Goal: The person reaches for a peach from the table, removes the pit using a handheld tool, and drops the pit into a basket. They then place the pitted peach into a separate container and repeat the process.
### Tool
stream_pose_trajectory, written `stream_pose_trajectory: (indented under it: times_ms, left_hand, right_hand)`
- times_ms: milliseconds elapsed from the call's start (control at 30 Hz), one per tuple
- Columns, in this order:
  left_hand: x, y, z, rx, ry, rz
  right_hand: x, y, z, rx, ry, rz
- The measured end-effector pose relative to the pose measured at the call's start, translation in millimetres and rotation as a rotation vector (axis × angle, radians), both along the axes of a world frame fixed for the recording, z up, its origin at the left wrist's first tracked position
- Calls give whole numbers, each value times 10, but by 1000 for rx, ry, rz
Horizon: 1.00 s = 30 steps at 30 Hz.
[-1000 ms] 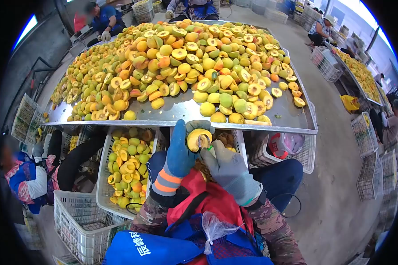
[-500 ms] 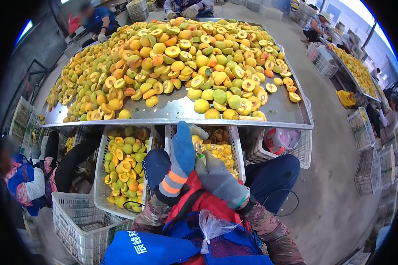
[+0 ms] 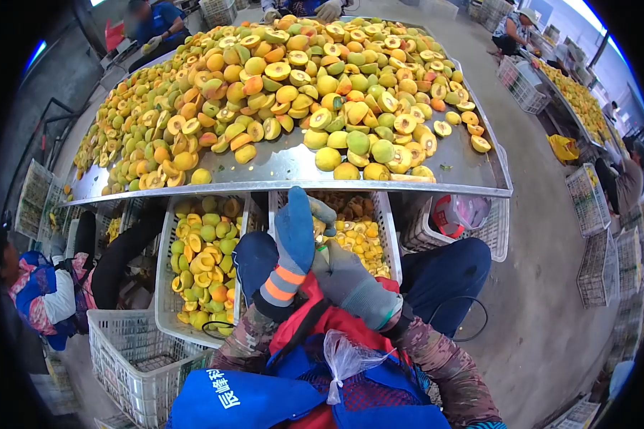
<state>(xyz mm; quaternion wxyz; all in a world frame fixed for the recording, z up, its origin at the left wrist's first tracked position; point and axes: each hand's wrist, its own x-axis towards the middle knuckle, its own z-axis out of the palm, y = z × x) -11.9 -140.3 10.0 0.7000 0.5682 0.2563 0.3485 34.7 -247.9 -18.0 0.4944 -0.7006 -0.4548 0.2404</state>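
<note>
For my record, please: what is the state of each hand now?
Left hand: closed on yellow fruit, partly hidden.
Right hand: close beside it; grip cannot be told.

Halved fruit (image 3: 279, 71) (yellow, some green) covers the metal table (image 3: 265, 166).

From here the tabletop (image 3: 265, 168) looks like smooth bare metal, glossy in pale patches toward its near edge and left corner. The fruit (image 3: 277, 70) on it has smooth skin. Below the near edge, the latticed crates (image 3: 139, 382) are matt plastic. The left glove (image 3: 294, 232) and right glove (image 3: 350, 282) are matt knitted cloth; the clear plastic bag (image 3: 347, 354) is crinkled and shiny.
</note>
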Motion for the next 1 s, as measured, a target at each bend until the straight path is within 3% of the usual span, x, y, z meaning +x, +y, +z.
stream_pose_trajectory:
  times_ms: [33,67,133,167,233,300,367,400,433,500,567,633,700,767,833,900,967,1000]
  left_hand:
    - [14,-37,9,-48,23,17]
    - [41,-70,-25,-50,22,10]
    - [56,-122,-123,77,-77,170]
    - [35,-89,-118,75,-72,169]
    - [-39,81,-56,-118,-83,-181]
    - [-66,162,20,-37,42,-251]
    - [-25,111,56,239,229,-246]
    - [-11,84,-37,482,133,-168]
    - [-5,38,-135,478,134,-167]
    - [38,25,-219,357,-270,-86]
    - [26,65,-224,227,-220,-110]
    - [-2,149,-154,26,230,-331]
    - [9,233,-234,28,239,-397]
    - [15,172,-266,-215,-221,-401]
    - [23,112,-162,-264,-238,-355]
    - [10,77,-88,329,175,-149]
    - [-22,141,-67,348,261,-188]
    - [-36,186,-128,347,198,-269]
  right_hand:
    - [-19,15,-12,158,-290,-152]
    - [17,-34,2,156,-292,-159]
    - [109,-91,575,-454,574,123]
    - [139,-95,616,-456,580,123]
    - [161,-109,643,-579,707,154]
    - [161,-137,540,-547,603,172]
    - [192,-124,471,-508,493,172]
    - [192,-115,449,-498,670,180]
    - [184,-114,438,-485,848,188]
    - [158,-122,519,-497,860,178]
    - [139,-149,456,-525,882,160]
    - [116,-140,381,-413,383,173]
    - [246,-124,413,-539,455,218]
    - [322,-122,368,-532,908,373]
    - [272,-107,420,-543,850,332]
    - [205,-96,423,-560,787,296]
    - [182,-61,398,-569,736,269]
    - [217,-58,392,-574,926,330]
